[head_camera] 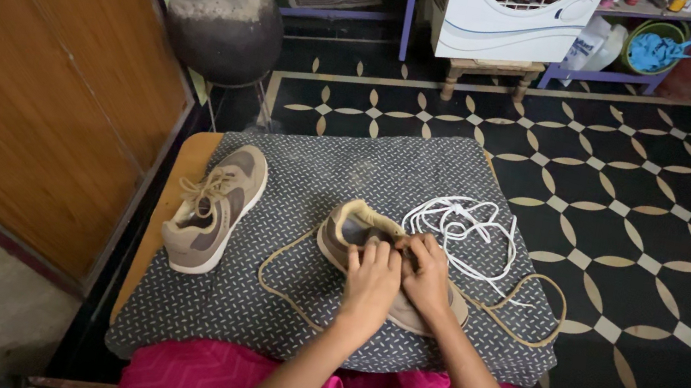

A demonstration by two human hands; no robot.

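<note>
Both hands sat on the unlaced sneaker [357, 233] mid-cloth, heel away, long axis toward the person. L hand [371, 275] and R hand [426, 268] pinched at its eyelets; tan lace [279, 281] looped around it.

Tan shoe [358, 229], white lace [461, 227]

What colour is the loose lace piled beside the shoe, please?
White lace, clearest in the head view.

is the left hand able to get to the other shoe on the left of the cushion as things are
Probably yes. The left hand rests on the near shoe, and the other shoe lies to its left on the same patterned cushion. Only bare cushion and a tan lace lie between, nothing standing in the way.
</note>
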